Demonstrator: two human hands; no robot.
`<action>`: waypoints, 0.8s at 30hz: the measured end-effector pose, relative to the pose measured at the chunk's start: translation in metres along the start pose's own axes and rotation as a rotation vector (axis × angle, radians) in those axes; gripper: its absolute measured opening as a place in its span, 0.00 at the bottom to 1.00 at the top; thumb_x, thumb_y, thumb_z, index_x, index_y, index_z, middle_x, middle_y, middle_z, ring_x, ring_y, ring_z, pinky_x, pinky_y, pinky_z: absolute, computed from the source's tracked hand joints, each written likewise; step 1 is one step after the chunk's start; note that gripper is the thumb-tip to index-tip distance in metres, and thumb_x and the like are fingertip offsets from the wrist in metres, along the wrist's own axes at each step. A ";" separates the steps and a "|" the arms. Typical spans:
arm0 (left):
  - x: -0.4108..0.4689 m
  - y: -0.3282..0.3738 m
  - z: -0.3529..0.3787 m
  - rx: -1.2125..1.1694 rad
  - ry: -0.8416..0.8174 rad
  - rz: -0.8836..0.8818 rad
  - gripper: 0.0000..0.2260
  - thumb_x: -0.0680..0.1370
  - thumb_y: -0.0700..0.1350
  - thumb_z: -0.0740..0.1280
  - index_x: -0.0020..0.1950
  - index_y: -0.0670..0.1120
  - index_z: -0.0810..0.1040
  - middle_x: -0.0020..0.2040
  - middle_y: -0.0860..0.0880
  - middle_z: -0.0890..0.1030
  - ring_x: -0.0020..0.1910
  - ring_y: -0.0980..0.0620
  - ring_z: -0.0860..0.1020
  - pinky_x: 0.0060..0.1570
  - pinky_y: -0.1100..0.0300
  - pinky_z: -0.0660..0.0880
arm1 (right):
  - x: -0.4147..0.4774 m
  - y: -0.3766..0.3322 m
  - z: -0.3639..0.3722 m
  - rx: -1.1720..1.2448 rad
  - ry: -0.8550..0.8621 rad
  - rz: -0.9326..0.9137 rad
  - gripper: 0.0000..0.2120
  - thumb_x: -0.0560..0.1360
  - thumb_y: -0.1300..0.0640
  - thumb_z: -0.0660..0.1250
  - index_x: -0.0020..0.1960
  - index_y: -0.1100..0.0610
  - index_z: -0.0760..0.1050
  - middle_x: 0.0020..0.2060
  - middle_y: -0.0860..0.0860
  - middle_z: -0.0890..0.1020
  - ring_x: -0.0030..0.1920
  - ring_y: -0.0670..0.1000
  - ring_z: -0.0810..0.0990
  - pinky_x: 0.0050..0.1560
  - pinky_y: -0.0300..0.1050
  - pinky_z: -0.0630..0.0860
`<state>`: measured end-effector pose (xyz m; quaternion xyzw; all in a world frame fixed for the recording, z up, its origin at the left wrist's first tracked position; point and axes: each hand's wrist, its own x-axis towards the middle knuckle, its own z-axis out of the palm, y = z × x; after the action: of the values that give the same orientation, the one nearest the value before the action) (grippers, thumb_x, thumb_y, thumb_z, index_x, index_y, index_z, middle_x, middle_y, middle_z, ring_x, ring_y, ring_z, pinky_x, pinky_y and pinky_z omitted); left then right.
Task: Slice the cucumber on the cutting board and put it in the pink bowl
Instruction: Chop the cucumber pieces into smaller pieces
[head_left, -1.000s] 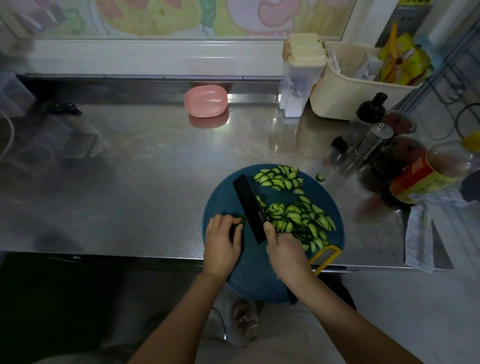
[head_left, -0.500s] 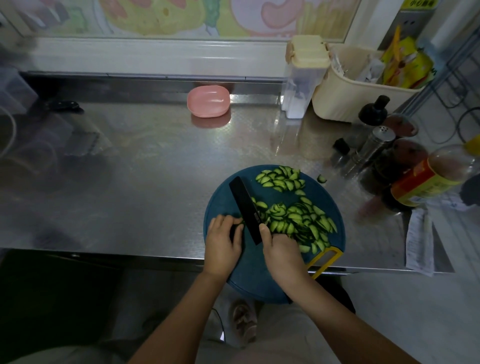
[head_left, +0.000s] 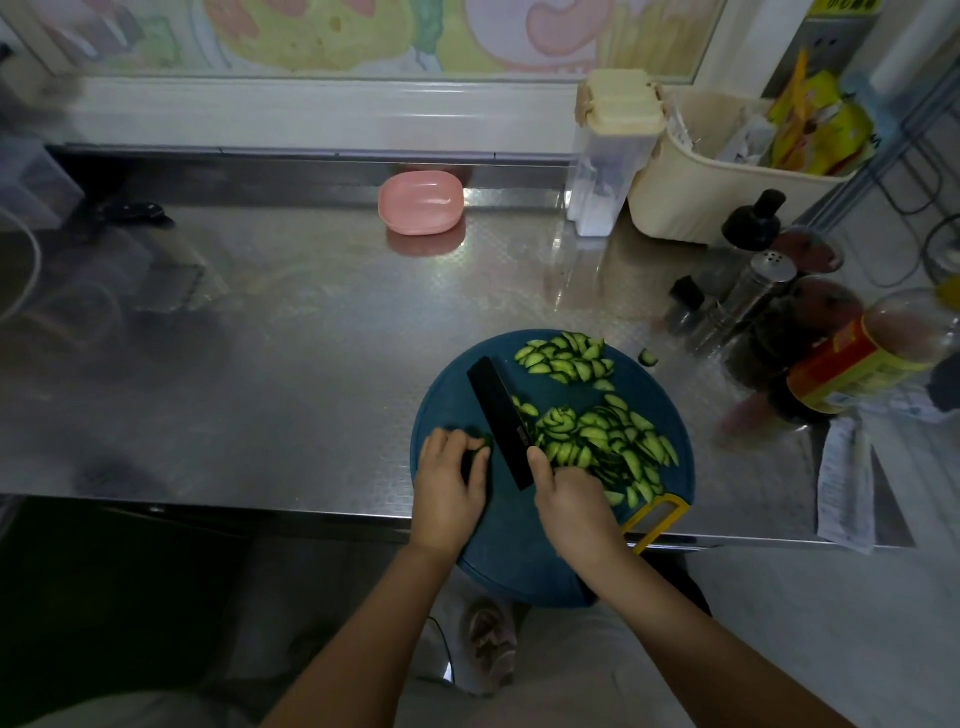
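Note:
A round blue cutting board (head_left: 550, 566) hangs over the steel counter's front edge. My left hand (head_left: 449, 491) curls round a short cucumber end (head_left: 484, 441) on the board's left side. My right hand (head_left: 574, 506) grips the handle of a black knife (head_left: 501, 421), whose blade lies right beside that piece. Two heaps of cucumber slices (head_left: 602, 436) lie right of the blade. The pink bowl (head_left: 421, 202) sits apart at the counter's back, its inside hidden from view.
One stray slice (head_left: 648, 357) lies on the steel counter (head_left: 260, 332) off the board's right rim. Bottles and shakers (head_left: 753, 296) crowd the right side, with a cream basket (head_left: 722, 187) and a clear container (head_left: 608, 156) behind. A paper slip (head_left: 844, 483) lies at the right front edge.
The knife blade has shifted a little left toward the cucumber end under my left hand. Both hands stay in nearly the same place on the board.

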<state>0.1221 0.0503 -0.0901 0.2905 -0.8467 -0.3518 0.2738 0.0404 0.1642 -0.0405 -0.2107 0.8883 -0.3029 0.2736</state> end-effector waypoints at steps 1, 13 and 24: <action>0.000 0.001 0.000 0.001 0.002 0.002 0.03 0.76 0.40 0.65 0.44 0.41 0.76 0.42 0.48 0.74 0.44 0.52 0.72 0.44 0.63 0.68 | -0.001 0.001 0.000 0.023 -0.001 -0.003 0.30 0.81 0.43 0.48 0.28 0.60 0.68 0.32 0.59 0.78 0.37 0.57 0.78 0.37 0.45 0.70; 0.001 0.000 0.000 0.027 0.006 -0.005 0.05 0.76 0.42 0.64 0.42 0.42 0.75 0.41 0.49 0.73 0.42 0.54 0.70 0.42 0.66 0.65 | -0.007 -0.006 -0.001 0.019 -0.019 -0.043 0.29 0.81 0.43 0.49 0.25 0.57 0.63 0.24 0.52 0.70 0.28 0.51 0.71 0.29 0.41 0.65; -0.003 -0.003 -0.006 0.037 -0.011 0.028 0.06 0.76 0.41 0.64 0.48 0.41 0.80 0.42 0.48 0.77 0.44 0.55 0.73 0.44 0.68 0.68 | 0.005 -0.012 0.007 -0.208 -0.022 -0.046 0.28 0.81 0.43 0.49 0.27 0.56 0.63 0.24 0.49 0.67 0.24 0.44 0.64 0.23 0.35 0.58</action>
<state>0.1286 0.0478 -0.0893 0.2817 -0.8586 -0.3338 0.2685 0.0439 0.1498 -0.0388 -0.2615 0.9068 -0.2131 0.2528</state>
